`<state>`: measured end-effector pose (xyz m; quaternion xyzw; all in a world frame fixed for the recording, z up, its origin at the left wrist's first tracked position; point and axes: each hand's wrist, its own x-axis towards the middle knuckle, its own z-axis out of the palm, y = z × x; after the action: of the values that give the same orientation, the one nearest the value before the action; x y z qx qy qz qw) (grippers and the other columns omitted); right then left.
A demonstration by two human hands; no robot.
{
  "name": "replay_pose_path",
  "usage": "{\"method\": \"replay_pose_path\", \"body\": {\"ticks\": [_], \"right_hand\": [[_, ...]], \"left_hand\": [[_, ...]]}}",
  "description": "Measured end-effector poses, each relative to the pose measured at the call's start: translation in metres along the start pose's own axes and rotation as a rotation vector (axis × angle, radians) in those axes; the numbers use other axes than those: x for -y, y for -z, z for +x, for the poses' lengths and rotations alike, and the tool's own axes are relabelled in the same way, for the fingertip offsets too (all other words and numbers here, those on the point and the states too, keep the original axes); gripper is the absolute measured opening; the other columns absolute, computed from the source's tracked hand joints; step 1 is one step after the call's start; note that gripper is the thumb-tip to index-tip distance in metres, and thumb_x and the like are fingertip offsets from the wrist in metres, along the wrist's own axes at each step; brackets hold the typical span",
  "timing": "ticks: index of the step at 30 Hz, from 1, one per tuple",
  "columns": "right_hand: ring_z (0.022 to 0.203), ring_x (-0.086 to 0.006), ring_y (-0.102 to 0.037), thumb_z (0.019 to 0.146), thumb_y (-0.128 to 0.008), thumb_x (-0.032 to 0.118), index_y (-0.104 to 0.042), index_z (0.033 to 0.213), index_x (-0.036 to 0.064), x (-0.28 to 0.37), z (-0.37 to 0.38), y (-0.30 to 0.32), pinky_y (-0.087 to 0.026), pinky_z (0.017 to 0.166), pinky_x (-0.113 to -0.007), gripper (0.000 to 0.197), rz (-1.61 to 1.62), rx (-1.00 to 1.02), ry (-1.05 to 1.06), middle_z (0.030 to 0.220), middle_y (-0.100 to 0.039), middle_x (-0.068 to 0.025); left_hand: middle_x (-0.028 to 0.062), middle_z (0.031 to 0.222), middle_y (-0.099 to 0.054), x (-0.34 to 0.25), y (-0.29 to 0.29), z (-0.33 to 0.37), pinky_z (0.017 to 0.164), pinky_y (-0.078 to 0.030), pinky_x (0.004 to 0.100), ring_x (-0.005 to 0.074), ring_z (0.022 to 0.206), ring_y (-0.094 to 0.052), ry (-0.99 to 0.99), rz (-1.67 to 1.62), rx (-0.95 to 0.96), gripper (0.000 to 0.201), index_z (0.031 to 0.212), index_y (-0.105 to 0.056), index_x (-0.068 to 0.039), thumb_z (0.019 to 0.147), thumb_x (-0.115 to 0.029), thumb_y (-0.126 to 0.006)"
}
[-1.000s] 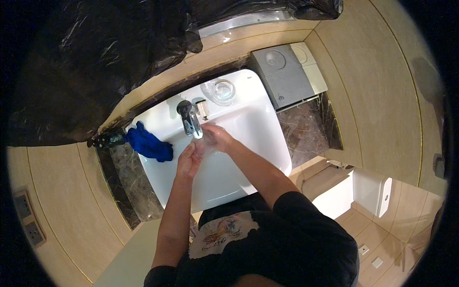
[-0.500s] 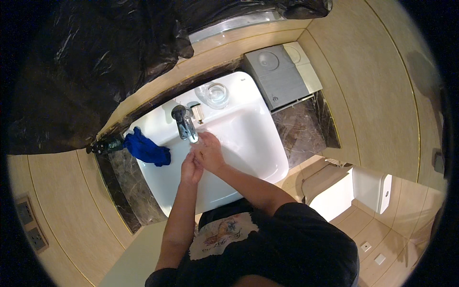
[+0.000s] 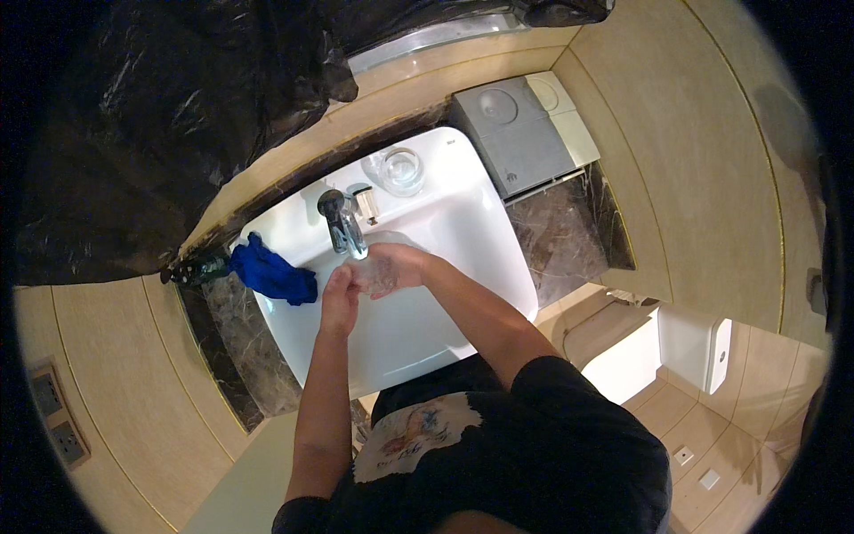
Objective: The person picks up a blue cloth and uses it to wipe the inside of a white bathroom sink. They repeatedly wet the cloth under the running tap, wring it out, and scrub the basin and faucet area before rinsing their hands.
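Observation:
Both my hands are under the chrome faucet (image 3: 345, 227) of a white washbasin (image 3: 418, 351). My left hand (image 3: 339, 303) is cupped just in front of the spout, fingers towards the right hand. My right hand (image 3: 400, 267) is turned palm up with its fingers extended towards the left one. Between them something clear glistens, which looks like running water (image 3: 369, 272); no solid object can be made out in either hand. On the basin's left rim lies a crumpled dark blue cloth (image 3: 274, 271).
A clear glass bowl (image 3: 401, 171) and a small light-coloured block (image 3: 366, 205) with a dark top sit on the basin's back ledge. To the right, a grey and cream box (image 3: 511, 133) stands on the dark marble counter (image 3: 551, 236). Black plastic sheeting (image 3: 178, 116) hangs at the upper left.
My hands were pressed together under the spout; they have moved apart into a cupped pose. The right palm has turned up. The cloth and bowl have stayed in place.

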<state>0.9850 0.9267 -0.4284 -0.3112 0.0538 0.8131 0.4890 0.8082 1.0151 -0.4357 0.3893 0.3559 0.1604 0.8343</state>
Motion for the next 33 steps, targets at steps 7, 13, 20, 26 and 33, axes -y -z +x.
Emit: {"method": "replay_pose_path", "body": {"ticks": [7,13,20,26,33], "right_hand": [[0.116,-0.026,-0.053,0.09,-0.059,0.031,-0.052,0.127,0.0124,-0.047,0.032,0.05,-0.048,0.094,-0.046,0.042,-0.431,-0.094,0.482,0.131,-0.051,-0.0146],[0.123,-0.0236,-0.046,0.088,-0.062,0.022,-0.054,0.124,0.0067,-0.054,0.009,-0.004,-0.048,0.094,-0.037,0.04,-0.823,-0.757,0.827,0.133,-0.047,-0.016],[0.117,-0.0374,-0.051,0.08,-0.066,0.016,-0.056,0.117,0.0026,-0.055,0.019,-0.001,-0.042,0.1,-0.041,0.041,-1.167,-0.615,1.145,0.122,-0.055,-0.0222],[0.112,-0.0386,-0.054,0.078,-0.067,0.022,-0.056,0.115,-0.0009,-0.021,0.033,0.012,-0.042,0.099,-0.04,0.045,-1.413,-0.574,0.69,0.118,-0.058,-0.0221],[0.107,-0.0216,-0.054,0.091,-0.06,0.036,-0.048,0.129,-0.0027,-0.042,0.025,-0.004,-0.042,0.096,-0.036,0.055,-0.115,-0.645,0.506,0.113,-0.059,-0.0139]], "left_hand": [[0.0068,0.104,-0.058,0.037,0.009,0.034,0.082,-0.046,0.0314,0.0172,0.093,-0.055,0.031,0.192,-0.012,0.035,0.112,-0.052,-0.005,0.103,-0.035,-0.035],[0.0087,0.123,-0.054,0.027,-0.04,0.029,0.095,-0.047,0.0388,0.0246,0.114,-0.054,0.347,-0.082,-0.111,0.051,0.127,-0.045,-0.011,0.101,-0.049,-0.022],[0.0043,0.126,-0.055,0.042,-0.029,0.035,0.094,-0.048,0.0435,0.0209,0.115,-0.054,0.341,-0.241,0.024,0.052,0.13,-0.045,-0.016,0.097,-0.055,-0.033],[0.0057,0.12,-0.057,0.012,-0.066,0.011,0.092,-0.05,0.0413,0.0239,0.109,-0.058,0.27,0.021,-0.077,0.044,0.127,-0.048,-0.013,0.095,-0.044,-0.049],[0.0062,0.104,-0.06,0.008,-0.07,0.003,0.082,-0.054,0.0367,0.0201,0.096,-0.062,0.149,0.006,-0.224,0.039,0.118,-0.052,-0.009,0.097,-0.041,-0.045]]}}
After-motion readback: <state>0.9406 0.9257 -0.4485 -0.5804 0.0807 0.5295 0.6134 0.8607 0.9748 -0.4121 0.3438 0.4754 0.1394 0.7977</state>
